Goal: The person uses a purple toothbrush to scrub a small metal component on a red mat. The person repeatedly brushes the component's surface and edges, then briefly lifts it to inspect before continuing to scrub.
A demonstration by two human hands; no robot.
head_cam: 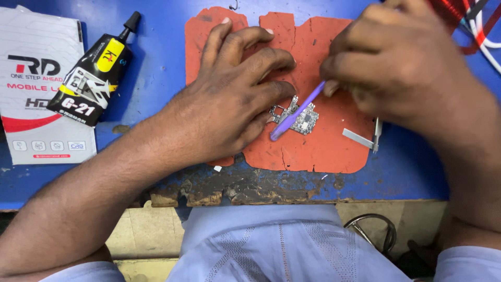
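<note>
The left hand [235,99] pins the small circuit board [302,119] on the orange mat [323,146]; the right hand's [396,68] grip clenches a purple tool [295,114], its long axis slanting down-left across the board, on the blue bench [156,78]

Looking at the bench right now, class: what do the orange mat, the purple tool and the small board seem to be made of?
Orange mat: probably rubber or silicone, matte, with cracked, torn edges.
Purple tool, held by the right hand: likely plastic, smooth and evenly coloured.
Small board, steadied by the left hand: circuit board with shiny, metal-looking parts.
</note>
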